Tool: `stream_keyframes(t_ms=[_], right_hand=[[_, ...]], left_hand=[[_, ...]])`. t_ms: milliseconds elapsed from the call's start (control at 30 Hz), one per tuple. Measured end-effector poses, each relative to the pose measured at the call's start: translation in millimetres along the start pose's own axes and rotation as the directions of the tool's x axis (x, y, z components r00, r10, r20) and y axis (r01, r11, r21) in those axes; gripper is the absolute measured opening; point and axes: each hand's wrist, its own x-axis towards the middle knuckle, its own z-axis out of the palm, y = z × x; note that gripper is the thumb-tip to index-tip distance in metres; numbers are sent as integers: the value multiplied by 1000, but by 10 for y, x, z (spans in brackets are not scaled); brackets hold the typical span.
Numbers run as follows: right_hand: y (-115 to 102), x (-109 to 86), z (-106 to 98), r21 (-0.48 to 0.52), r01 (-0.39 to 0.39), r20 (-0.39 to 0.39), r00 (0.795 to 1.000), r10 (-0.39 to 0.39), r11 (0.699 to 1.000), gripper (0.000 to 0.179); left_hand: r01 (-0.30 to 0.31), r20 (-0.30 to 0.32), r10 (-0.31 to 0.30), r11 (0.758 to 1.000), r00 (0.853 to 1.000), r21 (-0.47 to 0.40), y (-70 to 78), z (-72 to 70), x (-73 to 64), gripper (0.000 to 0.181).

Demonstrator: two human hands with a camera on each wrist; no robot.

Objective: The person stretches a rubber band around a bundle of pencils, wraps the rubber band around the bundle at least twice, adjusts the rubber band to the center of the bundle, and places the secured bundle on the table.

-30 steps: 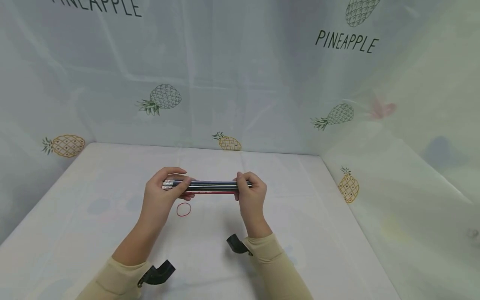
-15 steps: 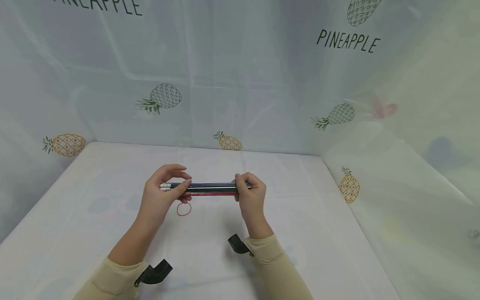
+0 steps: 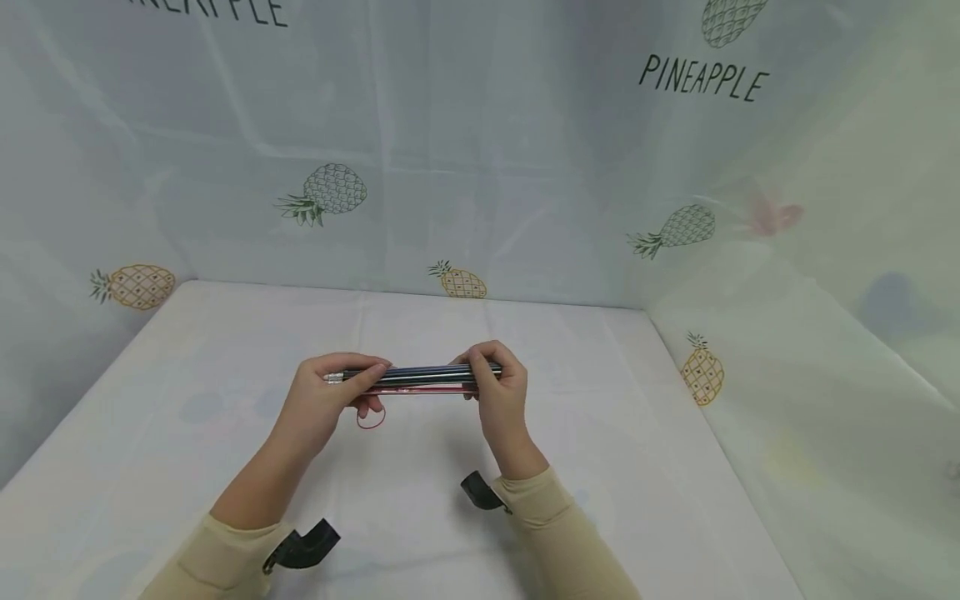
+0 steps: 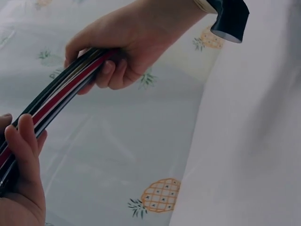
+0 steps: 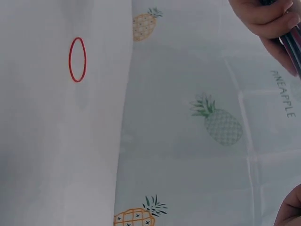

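Both hands hold up a bundle of several pencils (image 3: 423,377), mostly dark with a red one along the near side, lying level across the head view. My left hand (image 3: 318,402) pinches the end with the white eraser tips (image 3: 334,378), thumb on top and fingers below. At the other end my right hand (image 3: 501,408) grips the pencils, its thumb over them; the far tips are hidden in it. A thin red rubber band (image 5: 85,60) lies on the white table below the bundle. In the head view, the left fingers overlap its upper part.
The white table (image 3: 615,467) ends at a hanging sheet (image 3: 525,208) printed with pineapples, at the back and right. A black wrist camera mount (image 3: 303,546) juts from the left sleeve, another black mount (image 3: 482,492) from the right.
My left fingers first opened out a little over the pencils, and now the index finger lies forward along them again. The bundle stays between both hands; the rubber band remains on the table.
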Motion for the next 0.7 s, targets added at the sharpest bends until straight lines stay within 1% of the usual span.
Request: stream_keyframes(t_ms=[100,167,233,367,533,600,700], right_hand=[[16,-18,-25,-16,-46,7,999,46,999,18],[25,-41,-31,-25,-62,3,998,62,998,17],[37,-72,-28,-14,-70,-3,998,70,997,17],[45,-135,-1,15,-42,-19,999,42,999,20],[34,-162,34,-9,9,-44,999,-9,1000,22],[23,-162,41,-24,12,-47,999,-13,1000,18],[18,-156,42,-33,4,-30,1000,-5,999,13]], left_hand=[[42,-16,-42,999,999,-10,-37,-3,-6,34],[62,-30,-63,998,998,-12,-57,-6,-15,35],[69,-38,-69,997,997,-18,-74,-9,-24,35],[58,-39,-59,998,997,-30,-86,-12,-42,33],[28,6,-28,999,1000,-46,-91,-20,-70,29],[19,33,-17,998,999,-52,-94,-27,-78,28],[13,65,-9,998,998,-55,-96,-40,-81,29]])
